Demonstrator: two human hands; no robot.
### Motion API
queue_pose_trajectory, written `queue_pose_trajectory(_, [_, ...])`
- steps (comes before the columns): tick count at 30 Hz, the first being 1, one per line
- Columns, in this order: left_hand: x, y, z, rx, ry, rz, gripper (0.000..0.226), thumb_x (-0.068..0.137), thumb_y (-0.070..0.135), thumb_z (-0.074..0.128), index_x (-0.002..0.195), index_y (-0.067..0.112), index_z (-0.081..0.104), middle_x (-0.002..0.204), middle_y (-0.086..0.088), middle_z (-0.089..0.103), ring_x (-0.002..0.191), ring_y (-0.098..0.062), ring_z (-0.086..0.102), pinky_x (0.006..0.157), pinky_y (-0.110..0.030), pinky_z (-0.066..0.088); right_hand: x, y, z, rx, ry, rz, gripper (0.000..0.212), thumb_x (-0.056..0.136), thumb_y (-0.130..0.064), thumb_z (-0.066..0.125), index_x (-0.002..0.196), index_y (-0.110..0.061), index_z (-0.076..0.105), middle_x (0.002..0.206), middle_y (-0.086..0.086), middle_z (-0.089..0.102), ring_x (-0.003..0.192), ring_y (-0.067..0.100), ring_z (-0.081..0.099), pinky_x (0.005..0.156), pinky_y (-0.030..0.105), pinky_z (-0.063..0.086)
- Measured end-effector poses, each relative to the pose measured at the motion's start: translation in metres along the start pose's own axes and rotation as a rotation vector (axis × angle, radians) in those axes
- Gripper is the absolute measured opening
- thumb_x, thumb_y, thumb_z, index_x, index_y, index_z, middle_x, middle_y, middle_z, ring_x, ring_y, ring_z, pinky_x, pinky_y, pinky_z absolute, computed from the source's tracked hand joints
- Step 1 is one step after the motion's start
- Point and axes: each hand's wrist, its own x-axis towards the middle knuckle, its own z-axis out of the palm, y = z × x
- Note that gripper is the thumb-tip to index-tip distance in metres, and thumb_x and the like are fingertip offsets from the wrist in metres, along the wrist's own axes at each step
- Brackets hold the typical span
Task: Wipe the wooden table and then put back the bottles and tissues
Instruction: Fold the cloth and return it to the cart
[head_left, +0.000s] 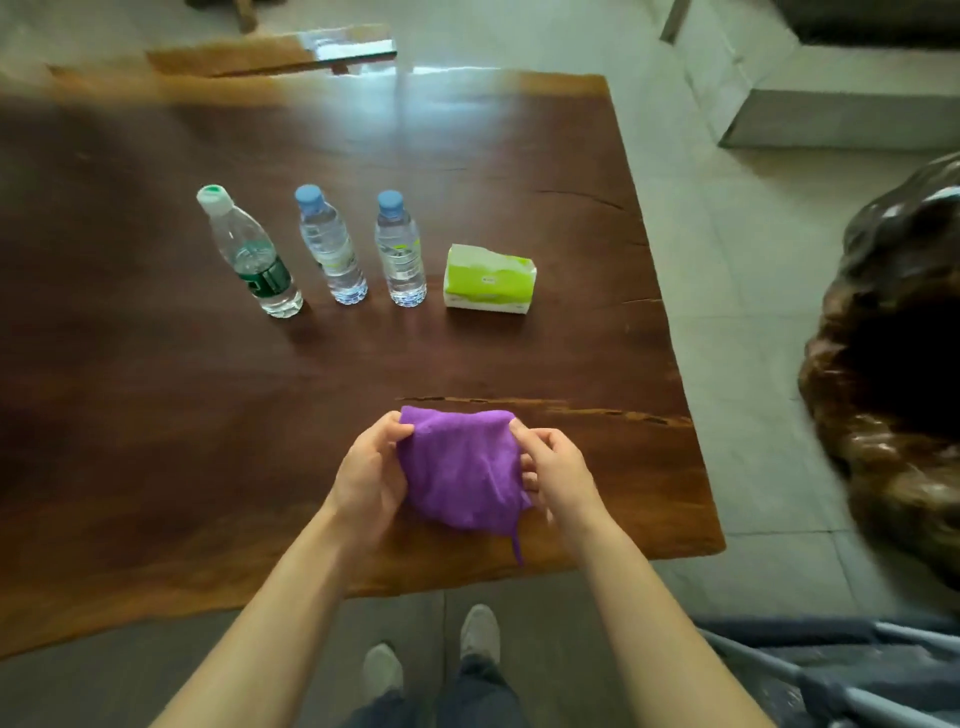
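A purple cloth (460, 470) hangs bunched above the near part of the dark wooden table (156, 389). My left hand (371, 475) pinches its left upper corner and my right hand (556, 467) pinches its right upper corner. Farther back on the table three water bottles stand in a row: a green-labelled bottle with a white cap (249, 254), a blue-capped bottle (330, 247) and a second blue-capped bottle (399, 249). A green and white tissue pack (488, 280) lies just to their right.
The table's right edge (675, 364) runs beside a tiled floor. A large dark glossy wooden stump (893, 374) stands to the right. A grey step (831, 119) is at the back right. A blue-grey fabric (841, 670) lies at the lower right. My shoes (431, 654) show below.
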Motion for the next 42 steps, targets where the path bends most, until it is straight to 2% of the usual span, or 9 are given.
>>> queue_pose_trajectory(2, [-0.007, 0.008, 0.016, -0.03, -0.123, -0.035, 0.028, 0.086, 0.013, 0.046, 0.09, 0.006, 0.073, 0.088, -0.012, 0.073, 0.082, -0.024, 0.069, 0.074, -0.037, 0.054, -0.012, -0.013, -0.01, 0.168, -0.052, 0.023, 0.045, 0.092, -0.051, 0.064, 0.116, -0.013, 0.064, 0.098, 0.01, 0.063, 0.087, 0.026, 0.055, 0.077, 0.04, 0.042])
queue_pose_trajectory(5, [-0.015, 0.019, 0.034, -0.05, -0.336, -0.113, 0.035, 0.077, 0.013, 0.052, 0.103, 0.001, 0.072, 0.095, -0.02, 0.074, 0.085, -0.031, 0.072, 0.069, -0.037, 0.058, -0.031, -0.029, -0.026, 0.382, -0.125, -0.056, 0.045, 0.095, -0.047, 0.062, 0.125, -0.014, 0.065, 0.106, 0.008, 0.072, 0.087, 0.021, 0.068, 0.073, 0.031, 0.052])
queue_pose_trajectory(12, [-0.034, 0.028, 0.069, 0.189, -0.549, -0.22, 0.056, 0.089, 0.045, 0.063, 0.127, 0.005, 0.066, 0.125, -0.029, 0.064, 0.111, -0.044, 0.061, 0.094, -0.061, 0.05, -0.096, -0.039, -0.061, 0.552, 0.036, -0.294, 0.045, 0.087, -0.036, 0.074, 0.129, -0.023, 0.063, 0.122, 0.006, 0.073, 0.112, 0.024, 0.071, 0.082, 0.031, 0.059])
queue_pose_trajectory(16, [-0.05, 0.022, 0.091, 0.438, -0.577, 0.03, 0.044, 0.071, 0.049, 0.083, 0.081, 0.008, 0.071, 0.079, -0.014, 0.069, 0.072, -0.025, 0.062, 0.061, -0.035, 0.052, -0.146, -0.015, -0.075, 0.545, 0.245, -0.418, 0.046, 0.091, -0.012, 0.067, 0.133, -0.026, 0.059, 0.124, 0.006, 0.072, 0.113, 0.026, 0.07, 0.087, 0.036, 0.059])
queue_pose_trajectory(21, [-0.077, -0.005, 0.117, 0.527, -0.757, 0.027, 0.05, 0.073, 0.041, 0.087, 0.067, 0.01, 0.047, 0.071, -0.012, 0.059, 0.07, -0.028, 0.057, 0.063, -0.044, 0.047, -0.228, 0.025, -0.096, 0.548, 0.471, -0.473, 0.054, 0.095, 0.003, 0.059, 0.139, -0.028, 0.055, 0.121, 0.021, 0.071, 0.113, 0.034, 0.068, 0.101, 0.046, 0.053])
queue_pose_trajectory(26, [-0.123, -0.042, 0.162, 0.645, -1.006, 0.061, 0.021, 0.08, 0.018, 0.08, 0.091, 0.021, 0.062, 0.095, -0.002, 0.074, 0.088, -0.02, 0.072, 0.063, -0.033, 0.059, -0.308, 0.074, -0.116, 0.562, 0.716, -0.491, 0.04, 0.095, 0.006, 0.055, 0.124, -0.018, 0.067, 0.114, 0.013, 0.075, 0.102, 0.025, 0.071, 0.089, 0.036, 0.057])
queue_pose_trajectory(29, [-0.16, -0.063, 0.189, 0.724, -1.154, 0.005, 0.029, 0.086, 0.024, 0.073, 0.113, 0.034, 0.068, 0.11, 0.004, 0.074, 0.101, -0.017, 0.072, 0.071, -0.032, 0.062, -0.354, 0.102, -0.127, 0.541, 0.877, -0.499, 0.038, 0.092, 0.002, 0.06, 0.117, -0.024, 0.072, 0.109, 0.006, 0.078, 0.101, 0.02, 0.074, 0.08, 0.027, 0.059])
queue_pose_trajectory(38, [-0.268, -0.124, 0.27, 0.826, -1.459, 0.108, 0.028, 0.089, 0.03, 0.063, 0.116, 0.028, 0.067, 0.1, 0.01, 0.076, 0.096, -0.008, 0.072, 0.071, -0.021, 0.059, -0.466, 0.157, -0.174, 0.428, 1.266, -0.531, 0.034, 0.085, -0.016, 0.068, 0.114, -0.033, 0.074, 0.105, -0.003, 0.079, 0.1, 0.012, 0.074, 0.08, 0.019, 0.056])
queue_pose_trajectory(42, [-0.302, -0.146, 0.311, 0.777, -1.528, 0.191, 0.03, 0.088, 0.032, 0.064, 0.118, 0.029, 0.066, 0.101, 0.02, 0.074, 0.096, -0.001, 0.07, 0.069, -0.017, 0.057, -0.501, 0.165, -0.21, 0.356, 1.353, -0.582, 0.036, 0.089, -0.011, 0.067, 0.117, -0.032, 0.073, 0.099, -0.01, 0.078, 0.079, 0.0, 0.071, 0.061, 0.01, 0.051])
